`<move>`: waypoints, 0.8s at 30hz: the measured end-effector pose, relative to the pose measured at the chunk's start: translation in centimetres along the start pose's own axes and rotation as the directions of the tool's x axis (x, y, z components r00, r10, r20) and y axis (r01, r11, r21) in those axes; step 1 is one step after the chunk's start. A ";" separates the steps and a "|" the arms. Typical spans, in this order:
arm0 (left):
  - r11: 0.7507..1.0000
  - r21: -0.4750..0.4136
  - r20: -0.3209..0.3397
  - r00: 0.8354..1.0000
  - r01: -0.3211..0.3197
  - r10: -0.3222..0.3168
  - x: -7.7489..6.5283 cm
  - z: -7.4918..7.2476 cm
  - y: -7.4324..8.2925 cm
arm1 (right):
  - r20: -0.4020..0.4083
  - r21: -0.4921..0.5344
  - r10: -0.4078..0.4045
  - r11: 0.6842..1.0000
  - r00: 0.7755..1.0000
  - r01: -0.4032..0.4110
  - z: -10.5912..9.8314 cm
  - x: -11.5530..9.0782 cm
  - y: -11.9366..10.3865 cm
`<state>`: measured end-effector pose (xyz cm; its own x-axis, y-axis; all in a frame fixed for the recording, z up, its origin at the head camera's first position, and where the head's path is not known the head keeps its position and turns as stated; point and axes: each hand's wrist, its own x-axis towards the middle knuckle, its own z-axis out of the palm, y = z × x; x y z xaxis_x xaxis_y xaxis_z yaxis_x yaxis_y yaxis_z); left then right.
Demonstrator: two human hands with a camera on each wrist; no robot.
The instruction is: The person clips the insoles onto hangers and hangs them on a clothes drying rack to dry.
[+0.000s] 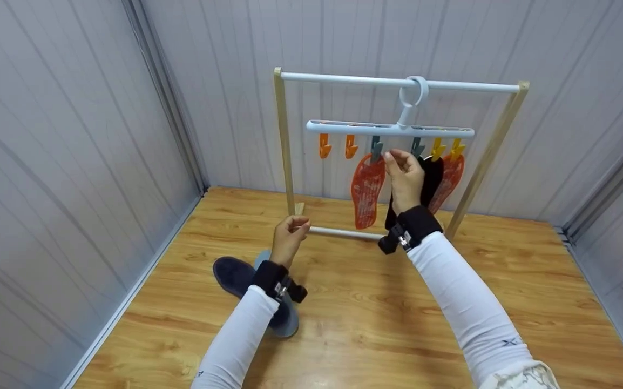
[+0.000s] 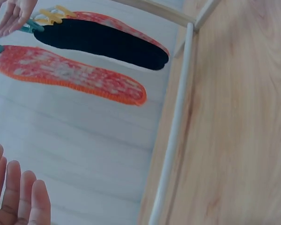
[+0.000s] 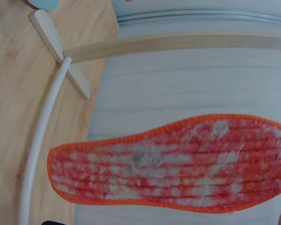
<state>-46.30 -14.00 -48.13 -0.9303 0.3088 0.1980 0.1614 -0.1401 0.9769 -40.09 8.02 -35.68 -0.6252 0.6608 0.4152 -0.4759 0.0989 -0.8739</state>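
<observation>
My right hand [image 1: 406, 181] is raised beside a red-and-white insole [image 1: 366, 194] with orange edging. Its fingertips are right by the dark green clip [image 1: 376, 150] at the insole's top. In the right wrist view that insole [image 3: 178, 164] fills the lower half, and only slivers of fingers show at the right edge. A black insole [image 1: 432, 181] and another red insole [image 1: 451, 181] hang to the right, partly behind my hand, below yellow clips [image 1: 438, 148]. My left hand [image 1: 288, 237] is lower, left of the hanging insole, fingers loosely curled and holding nothing.
A white clip hanger [image 1: 354, 128] hangs by its hook [image 1: 422, 89] from the rack's top bar [image 1: 344, 79]. Two orange clips [image 1: 324, 146] dangle unused at the left. On the wood floor, a dark blue insole [image 1: 233, 274] and a grey-blue one [image 1: 288, 324] lie partly under my left arm.
</observation>
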 end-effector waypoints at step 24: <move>0.945 0.264 -0.286 0.952 0.190 -0.112 -0.9 -10.9 -3.8 | 0.119 0.001 -0.119 0.993 0.986 0.120 1.2 -1.3 -1.4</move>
<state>-49.65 -24.02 -52.94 -0.9976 0.0408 0.0564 0.0627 0.1749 0.9826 -39.38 6.14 -34.73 -0.6331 0.5514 0.5433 -0.5478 0.1768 -0.8177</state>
